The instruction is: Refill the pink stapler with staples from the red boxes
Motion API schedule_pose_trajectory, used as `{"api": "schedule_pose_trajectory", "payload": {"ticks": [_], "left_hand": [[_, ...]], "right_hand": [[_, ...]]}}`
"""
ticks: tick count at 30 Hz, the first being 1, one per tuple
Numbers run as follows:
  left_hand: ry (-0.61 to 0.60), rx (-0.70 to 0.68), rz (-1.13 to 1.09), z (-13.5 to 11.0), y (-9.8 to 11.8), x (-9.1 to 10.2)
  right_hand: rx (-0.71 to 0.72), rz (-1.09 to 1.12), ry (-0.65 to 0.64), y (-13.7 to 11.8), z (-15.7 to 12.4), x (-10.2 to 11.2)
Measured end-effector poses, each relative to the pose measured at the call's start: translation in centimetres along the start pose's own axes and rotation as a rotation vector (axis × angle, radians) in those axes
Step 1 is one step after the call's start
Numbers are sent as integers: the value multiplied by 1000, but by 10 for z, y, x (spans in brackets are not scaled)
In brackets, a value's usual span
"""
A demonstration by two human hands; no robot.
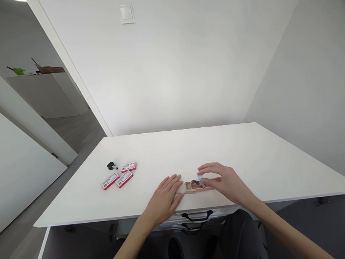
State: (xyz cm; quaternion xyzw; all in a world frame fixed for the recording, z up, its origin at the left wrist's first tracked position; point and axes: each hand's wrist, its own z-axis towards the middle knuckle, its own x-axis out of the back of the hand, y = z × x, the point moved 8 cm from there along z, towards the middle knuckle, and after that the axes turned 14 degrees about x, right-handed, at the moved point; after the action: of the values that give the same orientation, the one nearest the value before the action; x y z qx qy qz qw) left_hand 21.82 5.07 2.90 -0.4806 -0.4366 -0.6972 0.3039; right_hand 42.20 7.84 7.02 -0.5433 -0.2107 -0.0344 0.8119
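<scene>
A beige and pink stapler (pixel 188 187) lies opened out near the table's front edge, with its pink inside and a metal part (pixel 196 182) showing. My left hand (pixel 165 196) rests over the stapler's left end, thumb on the near side and fingers stretched along the far side, holding it against the table. Over the stapler's right half, my right hand (pixel 219 179) is closed in a pinch. Between its fingertips is a small whitish piece (pixel 200 177), too small to name surely. This hand hides part of the stapler's right end.
Several small red-and-white boxes (pixel 124 178) lie on the left of the white table (pixel 167 148). Beside them is a small black object with a metallic end (pixel 112 166). Drawers with black handles (pixel 197 216) sit below the front edge. A wall (pixel 170 76) stands behind.
</scene>
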Motion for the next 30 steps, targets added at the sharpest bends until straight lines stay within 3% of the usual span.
{"api": "schedule_pose_trajectory", "payload": {"ticks": [3,18,30], "left_hand": [[18,-10,-8,0,1,1],[-5,1,-2,1,0,-2],[38,35,-126,5,-3,6]], "right_hand": [[38,-19,-28,3,-3,-7],[-46,9,-53,22,-1,-15],[-7,-28,-68,12,0,-27]]}}
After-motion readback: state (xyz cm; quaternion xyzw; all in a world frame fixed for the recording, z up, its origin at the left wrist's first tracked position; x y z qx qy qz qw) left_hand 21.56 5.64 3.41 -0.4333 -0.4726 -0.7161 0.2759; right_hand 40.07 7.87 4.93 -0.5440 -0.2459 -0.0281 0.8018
